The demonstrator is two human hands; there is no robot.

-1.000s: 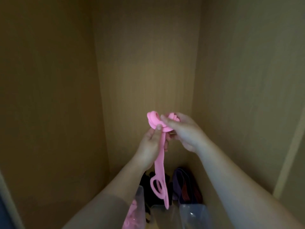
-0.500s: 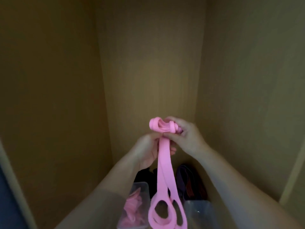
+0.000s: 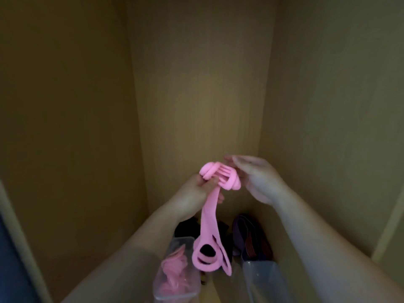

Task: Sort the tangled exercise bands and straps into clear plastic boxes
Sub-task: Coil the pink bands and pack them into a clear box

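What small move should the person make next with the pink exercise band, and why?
Probably close the right hand on the coiled top of the pink exercise band: only the left hand pinches it, the right is open beside it, and loops hang loose near the clear box of pink bands.

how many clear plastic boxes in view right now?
2. Left box sits at the bottom centre with pink bands inside. Right box sits beside it toward the right, just below the dark straps. More may lie out of frame.
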